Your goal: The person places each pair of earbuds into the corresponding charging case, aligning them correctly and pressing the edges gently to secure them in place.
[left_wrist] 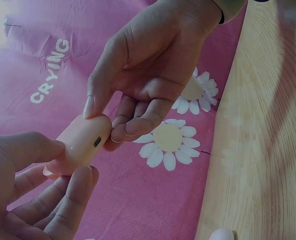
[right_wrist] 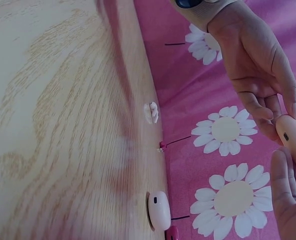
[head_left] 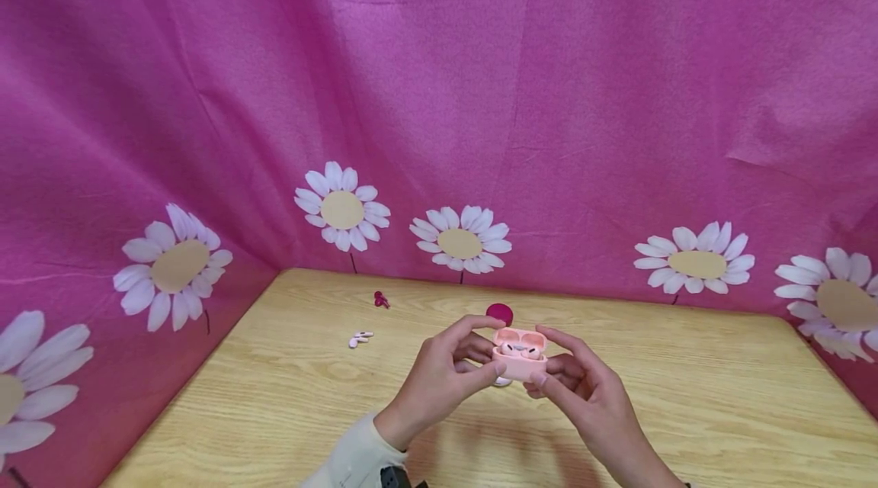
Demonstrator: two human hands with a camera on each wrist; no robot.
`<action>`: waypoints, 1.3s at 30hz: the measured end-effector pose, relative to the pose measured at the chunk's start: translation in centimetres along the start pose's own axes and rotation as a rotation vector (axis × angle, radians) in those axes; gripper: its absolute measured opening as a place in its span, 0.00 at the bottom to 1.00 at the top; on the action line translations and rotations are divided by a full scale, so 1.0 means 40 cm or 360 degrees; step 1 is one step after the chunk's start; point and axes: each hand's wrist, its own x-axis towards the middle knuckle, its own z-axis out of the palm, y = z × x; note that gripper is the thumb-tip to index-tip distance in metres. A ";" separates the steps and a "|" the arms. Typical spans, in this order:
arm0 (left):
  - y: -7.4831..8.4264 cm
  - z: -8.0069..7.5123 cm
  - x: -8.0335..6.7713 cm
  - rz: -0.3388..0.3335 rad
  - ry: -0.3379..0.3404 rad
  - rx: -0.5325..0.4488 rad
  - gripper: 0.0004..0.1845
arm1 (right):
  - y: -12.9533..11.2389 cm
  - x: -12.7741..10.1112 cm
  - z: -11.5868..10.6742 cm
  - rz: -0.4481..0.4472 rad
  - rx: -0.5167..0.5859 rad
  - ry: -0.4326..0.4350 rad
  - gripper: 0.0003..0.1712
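Both hands hold a small pink earbud case just above the wooden table. Its lid stands open and two earbuds sit inside. My left hand, in a cream sleeve, pinches the case's left end between thumb and fingers. My right hand grips the right end, with the index finger near the lid. In the left wrist view the case shows its underside and port, between the left hand and right hand. The right wrist view shows the case at the frame's right edge.
A loose pale earbud pair and a small dark red earbud lie on the table to the left. Behind the hands sits a dark red round object. Another pale case lies on the table. Pink daisy cloth walls the back and sides.
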 end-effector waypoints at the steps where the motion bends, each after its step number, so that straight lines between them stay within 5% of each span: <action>1: -0.002 0.000 0.000 -0.0005 0.0001 -0.0007 0.23 | 0.000 0.000 0.000 0.0005 0.0004 0.0002 0.30; 39: -0.001 -0.003 -0.001 -0.0043 0.0079 -0.0004 0.21 | 0.006 0.002 0.006 0.0055 0.0019 0.0056 0.28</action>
